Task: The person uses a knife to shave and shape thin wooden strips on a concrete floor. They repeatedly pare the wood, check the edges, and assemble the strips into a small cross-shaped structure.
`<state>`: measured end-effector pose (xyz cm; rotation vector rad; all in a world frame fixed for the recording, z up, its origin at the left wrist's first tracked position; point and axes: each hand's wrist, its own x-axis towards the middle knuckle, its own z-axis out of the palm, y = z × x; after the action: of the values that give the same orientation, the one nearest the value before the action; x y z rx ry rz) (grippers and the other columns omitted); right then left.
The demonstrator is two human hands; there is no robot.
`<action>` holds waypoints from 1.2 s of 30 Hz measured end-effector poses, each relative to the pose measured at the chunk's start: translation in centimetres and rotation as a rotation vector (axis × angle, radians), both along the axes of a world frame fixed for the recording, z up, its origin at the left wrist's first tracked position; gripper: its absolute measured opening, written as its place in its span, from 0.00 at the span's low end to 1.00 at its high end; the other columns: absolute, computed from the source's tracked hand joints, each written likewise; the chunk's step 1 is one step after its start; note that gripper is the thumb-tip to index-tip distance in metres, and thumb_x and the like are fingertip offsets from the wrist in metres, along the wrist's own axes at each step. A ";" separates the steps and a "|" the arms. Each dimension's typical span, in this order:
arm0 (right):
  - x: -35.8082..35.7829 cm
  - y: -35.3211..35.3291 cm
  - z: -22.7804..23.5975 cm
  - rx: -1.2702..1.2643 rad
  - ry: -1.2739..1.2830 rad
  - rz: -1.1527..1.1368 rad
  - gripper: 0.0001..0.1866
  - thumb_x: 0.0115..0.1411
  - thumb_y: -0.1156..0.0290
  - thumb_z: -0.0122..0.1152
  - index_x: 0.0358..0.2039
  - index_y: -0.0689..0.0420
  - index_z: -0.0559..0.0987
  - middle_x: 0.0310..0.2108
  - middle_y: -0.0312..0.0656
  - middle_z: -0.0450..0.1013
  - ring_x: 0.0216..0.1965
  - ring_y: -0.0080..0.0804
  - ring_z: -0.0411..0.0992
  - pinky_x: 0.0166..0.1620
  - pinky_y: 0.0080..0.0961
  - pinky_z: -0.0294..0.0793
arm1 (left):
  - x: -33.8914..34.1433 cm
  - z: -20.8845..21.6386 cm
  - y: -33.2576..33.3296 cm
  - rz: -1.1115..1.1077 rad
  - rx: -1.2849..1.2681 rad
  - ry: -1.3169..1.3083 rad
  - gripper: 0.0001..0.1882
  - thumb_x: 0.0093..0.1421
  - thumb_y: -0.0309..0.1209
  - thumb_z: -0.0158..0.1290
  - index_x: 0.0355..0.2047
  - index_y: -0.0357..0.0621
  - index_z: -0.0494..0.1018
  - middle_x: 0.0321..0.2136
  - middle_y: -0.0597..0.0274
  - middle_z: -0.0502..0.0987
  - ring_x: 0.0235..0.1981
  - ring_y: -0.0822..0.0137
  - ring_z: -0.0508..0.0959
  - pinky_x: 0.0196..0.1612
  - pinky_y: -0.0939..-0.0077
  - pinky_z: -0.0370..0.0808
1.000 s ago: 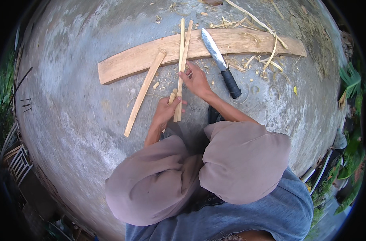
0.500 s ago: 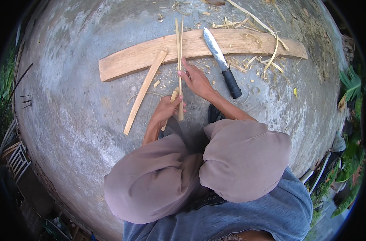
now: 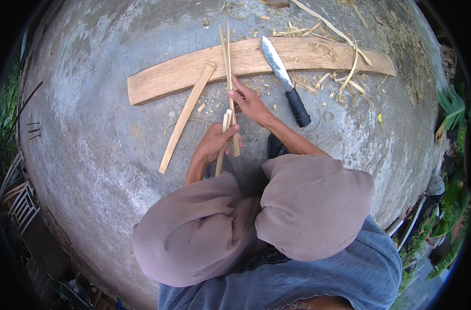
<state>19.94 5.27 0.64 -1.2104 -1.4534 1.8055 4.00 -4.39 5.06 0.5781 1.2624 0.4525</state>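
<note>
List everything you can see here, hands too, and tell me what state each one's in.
Left hand: closed on the stick and strips
Right hand: pinching the strips
Two long wooden strips: held, far tips apart
Shorter wooden stick: held
Black-handled knife: unsheathed, blade across plank
Wooden plank: lying on concrete
Wooden slat: unheld, far end on plank
Wood shavings: scattered, some curled

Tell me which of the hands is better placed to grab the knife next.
Probably the right hand: it is nearer the knife, though touching thin strips. The left hand is farther off and holds a short stick.
</note>
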 end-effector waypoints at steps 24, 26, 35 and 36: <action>0.0 -0.9 -0.7 -0.540 0.436 -0.459 0.18 0.73 0.59 0.54 0.51 0.62 0.75 0.47 0.51 0.78 0.46 0.39 0.81 0.50 0.34 0.85 | 0.7 -0.2 -1.0 0.174 -0.009 -0.132 0.22 0.73 0.39 0.50 0.59 0.41 0.60 0.47 0.46 0.80 0.45 0.55 0.85 0.29 0.72 0.85; -0.2 -1.0 -1.0 -0.504 0.454 -0.444 0.17 0.74 0.59 0.52 0.52 0.60 0.73 0.48 0.52 0.78 0.46 0.39 0.81 0.51 0.35 0.84 | 1.0 -0.3 -0.9 0.145 -0.015 -0.170 0.23 0.72 0.41 0.51 0.59 0.42 0.60 0.47 0.49 0.79 0.46 0.56 0.85 0.29 0.72 0.85; -0.8 -0.9 0.8 -0.533 0.473 -0.505 0.10 0.78 0.61 0.39 0.53 0.50 0.62 0.44 0.53 0.78 0.34 0.36 0.80 0.40 0.36 0.85 | 1.3 -0.3 -0.7 0.093 -0.003 -0.245 0.20 0.73 0.41 0.51 0.56 0.45 0.60 0.46 0.51 0.79 0.43 0.58 0.85 0.28 0.73 0.84; -0.8 -0.8 0.7 -0.511 0.462 -0.498 0.09 0.78 0.62 0.39 0.53 0.50 0.62 0.43 0.52 0.78 0.34 0.36 0.79 0.40 0.36 0.85 | 1.3 -0.3 -0.6 0.100 -0.015 -0.245 0.19 0.73 0.41 0.50 0.56 0.45 0.60 0.46 0.51 0.79 0.43 0.58 0.86 0.28 0.74 0.84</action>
<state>19.19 4.42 1.32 -1.1389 -0.3969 1.9601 5.34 -4.97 4.80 0.4336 1.0617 0.5789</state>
